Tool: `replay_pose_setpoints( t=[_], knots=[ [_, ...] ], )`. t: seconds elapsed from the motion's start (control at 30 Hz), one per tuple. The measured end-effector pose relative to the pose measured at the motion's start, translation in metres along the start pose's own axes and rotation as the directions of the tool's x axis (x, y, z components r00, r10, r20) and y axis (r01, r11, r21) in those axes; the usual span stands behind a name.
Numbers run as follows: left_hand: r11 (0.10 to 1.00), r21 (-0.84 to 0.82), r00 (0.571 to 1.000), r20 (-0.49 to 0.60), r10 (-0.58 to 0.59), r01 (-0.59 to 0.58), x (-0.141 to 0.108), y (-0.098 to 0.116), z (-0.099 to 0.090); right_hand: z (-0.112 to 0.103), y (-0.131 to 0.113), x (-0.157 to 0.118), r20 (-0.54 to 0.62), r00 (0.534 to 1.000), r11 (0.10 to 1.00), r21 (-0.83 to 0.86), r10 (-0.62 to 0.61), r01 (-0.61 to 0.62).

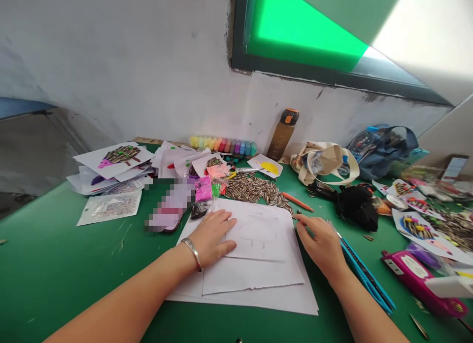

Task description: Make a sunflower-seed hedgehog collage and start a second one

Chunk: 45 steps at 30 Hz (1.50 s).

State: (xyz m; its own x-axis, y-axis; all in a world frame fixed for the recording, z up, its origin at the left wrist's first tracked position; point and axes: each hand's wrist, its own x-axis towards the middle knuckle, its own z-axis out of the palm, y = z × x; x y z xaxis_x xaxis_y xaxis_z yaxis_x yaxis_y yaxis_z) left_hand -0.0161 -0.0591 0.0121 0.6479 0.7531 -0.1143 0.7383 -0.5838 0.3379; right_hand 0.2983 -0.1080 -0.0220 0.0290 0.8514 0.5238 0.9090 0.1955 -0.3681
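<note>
My left hand (214,237) lies flat with its fingers spread on a stack of white paper (254,276), a bracelet at its wrist. The top sheet (258,234) carries a faint pencil outline of a rounded body with short legs. Just off the stack's right edge, my right hand (320,242) rests low over the green table, its index finger and thumb slightly apart near a few loose seeds. Striped sunflower seeds (254,188) form a pile beyond the paper. An orange pencil-like stick (298,202) lies beside the pile.
A blue cutter knife (364,269) lies right of my right hand, near a magenta glue gun (421,284). Left are a phone (172,205) and seed-decorated pictures (118,160). A bottle (283,134), colored clay packs (223,145) and a cloth bag (325,160) stand toward the wall.
</note>
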Motion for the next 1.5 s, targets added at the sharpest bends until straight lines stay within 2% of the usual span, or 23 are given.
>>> replay_pose_setpoints(
  t=[0.13, 0.63, 0.93, 1.0, 1.07, 1.1, 1.17, 1.2, 1.27, 1.37, 1.5],
  knots=[
    [0.999, -0.008, 0.998, -0.043, 0.035, -0.035, 0.000, -0.004, 0.003, -0.001, -0.001, -0.001, -0.080, 0.997, 1.000, -0.009, 0.017, -0.018],
    [0.988, 0.063, 0.968, -0.203, 0.148, -0.138, 0.000, -0.008, 0.008, -0.003, -0.005, -0.001, -0.055, 0.991, 0.990, 0.069, 0.126, -0.122],
    [0.981, 0.101, 0.958, -0.219, 0.183, -0.164, 0.001, -0.006, 0.009, -0.005, -0.008, 0.000, -0.075, 0.995, 0.997, 0.029, 0.067, -0.065],
    [0.983, 0.098, 0.964, -0.202, 0.173, -0.156, 0.001, -0.005, 0.008, -0.011, -0.020, 0.004, -0.031, 0.999, 0.999, 0.036, 0.017, -0.016],
    [0.984, 0.096, 0.969, -0.184, 0.166, -0.151, 0.000, -0.005, 0.008, -0.018, -0.042, 0.014, 0.083, 0.995, 0.997, 0.060, -0.058, 0.053],
    [0.984, 0.095, 0.970, -0.180, 0.164, -0.149, 0.000, -0.004, 0.008, -0.020, -0.056, 0.022, 0.159, 0.981, 0.992, 0.083, -0.109, 0.097],
    [0.984, 0.098, 0.968, -0.189, 0.163, -0.147, 0.001, -0.004, 0.009, -0.020, -0.088, 0.042, 0.330, 0.918, 0.975, 0.102, -0.218, 0.195],
    [0.984, 0.101, 0.966, -0.200, 0.162, -0.144, 0.001, -0.004, 0.010, -0.016, -0.105, 0.054, 0.380, 0.892, 0.969, 0.103, -0.245, 0.223],
    [0.985, 0.104, 0.962, -0.222, 0.158, -0.138, 0.002, -0.004, 0.013, 0.000, -0.138, 0.078, 0.454, 0.843, 0.957, 0.107, -0.289, 0.271],
    [0.987, 0.102, 0.957, -0.250, 0.148, -0.126, 0.005, -0.006, 0.020, 0.037, -0.182, 0.107, 0.530, 0.776, 0.934, 0.104, -0.343, 0.341],
    [0.987, 0.131, 0.958, -0.256, 0.129, -0.098, 0.010, -0.006, 0.027, 0.082, -0.218, 0.126, 0.542, 0.746, 0.901, 0.052, -0.387, 0.430]
  ],
)
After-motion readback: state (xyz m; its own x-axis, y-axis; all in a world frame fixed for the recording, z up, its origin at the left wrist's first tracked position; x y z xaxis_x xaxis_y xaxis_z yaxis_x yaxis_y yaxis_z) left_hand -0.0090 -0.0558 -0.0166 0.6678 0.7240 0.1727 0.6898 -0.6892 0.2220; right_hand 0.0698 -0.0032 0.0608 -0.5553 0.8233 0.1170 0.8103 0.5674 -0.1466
